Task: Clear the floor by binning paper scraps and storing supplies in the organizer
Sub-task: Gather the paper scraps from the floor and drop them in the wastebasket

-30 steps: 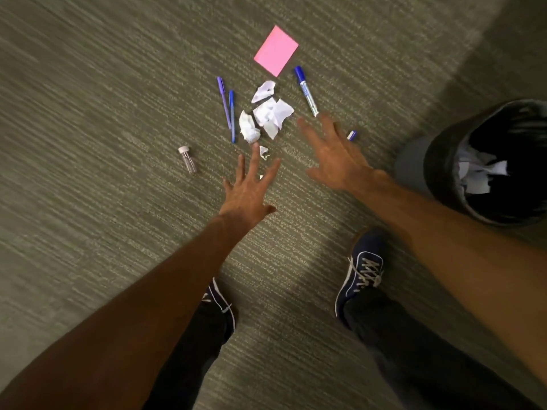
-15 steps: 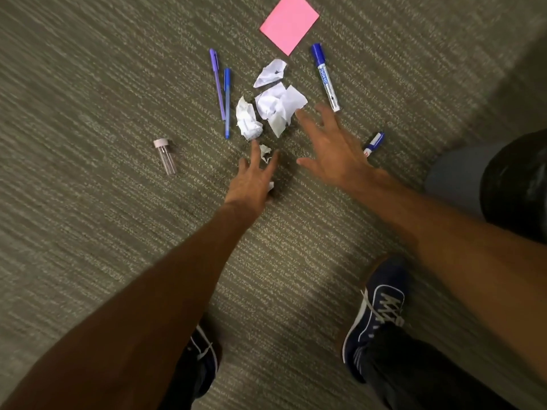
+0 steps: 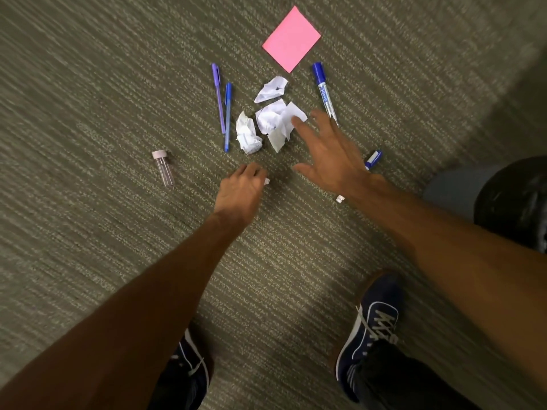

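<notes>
Three crumpled white paper scraps lie on the carpet: a small one (image 3: pixel 271 88), a big one (image 3: pixel 278 121) and a left one (image 3: pixel 248 134). My left hand (image 3: pixel 242 192) is curled on the floor below them, its fingers closed over a tiny white scrap (image 3: pixel 267 181) that peeks out. My right hand (image 3: pixel 328 152) hovers open, its fingertips over the big scrap's right edge. A purple pen (image 3: pixel 218 96) and a blue pen (image 3: pixel 227 115) lie left of the scraps, and a blue marker (image 3: pixel 325 93) lies to their right. A pink sticky pad (image 3: pixel 291 39) lies above them.
A clear vial with a pink cap (image 3: pixel 164 170) lies to the left. A small blue-and-white cap (image 3: pixel 373 158) and a tiny white bit (image 3: pixel 339 198) sit by my right wrist. A black-lined bin (image 3: pixel 515 202) stands at the right edge. My two blue shoes (image 3: pixel 370 321) stand below.
The view moved closer to the floor items. My left hand went from spread fingers to curled over the tiny scrap. My right hand reached further onto the big scrap.
</notes>
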Tool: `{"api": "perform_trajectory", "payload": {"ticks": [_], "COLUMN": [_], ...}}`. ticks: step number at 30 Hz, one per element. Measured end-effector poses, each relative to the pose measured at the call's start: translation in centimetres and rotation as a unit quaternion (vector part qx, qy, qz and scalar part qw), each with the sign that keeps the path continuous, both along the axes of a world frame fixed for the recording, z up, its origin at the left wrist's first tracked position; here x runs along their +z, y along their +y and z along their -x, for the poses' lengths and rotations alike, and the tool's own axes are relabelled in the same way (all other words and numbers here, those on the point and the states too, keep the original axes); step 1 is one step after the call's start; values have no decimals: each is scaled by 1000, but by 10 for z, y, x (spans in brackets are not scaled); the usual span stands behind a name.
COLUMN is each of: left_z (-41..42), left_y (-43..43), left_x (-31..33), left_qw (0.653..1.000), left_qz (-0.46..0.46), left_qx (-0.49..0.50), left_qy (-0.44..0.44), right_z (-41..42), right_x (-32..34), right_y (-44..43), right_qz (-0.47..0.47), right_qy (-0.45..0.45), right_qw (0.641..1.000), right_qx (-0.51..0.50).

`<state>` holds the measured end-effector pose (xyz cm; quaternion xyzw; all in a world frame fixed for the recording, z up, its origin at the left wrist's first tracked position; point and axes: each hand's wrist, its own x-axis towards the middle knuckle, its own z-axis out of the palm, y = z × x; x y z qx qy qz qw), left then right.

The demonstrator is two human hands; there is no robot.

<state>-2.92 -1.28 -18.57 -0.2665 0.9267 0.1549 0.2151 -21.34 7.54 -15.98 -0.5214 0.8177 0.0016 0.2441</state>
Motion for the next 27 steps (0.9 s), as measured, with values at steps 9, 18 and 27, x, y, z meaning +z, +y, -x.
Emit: {"api": "perform_trajectory", "payload": {"ticks": [9,18,27], "left_z": [28,54,47], "left_y": [-34,-43,-39], "left_x": [0,-13,-16], "left_qw": [995,999,998], "left_qz": [55,-34,-26], "left_qx": [7,24,41], "left_qy": [81,5,51], "right_z": [9,16,4], "right_x": [-20,-33,-27], "right_y": [-54,-88,-76], "right_qz": [-57,-91,-23], "right_qy": [17,53,32], "right_qw": [995,986,992], "right_qx": [84,130,121]}}
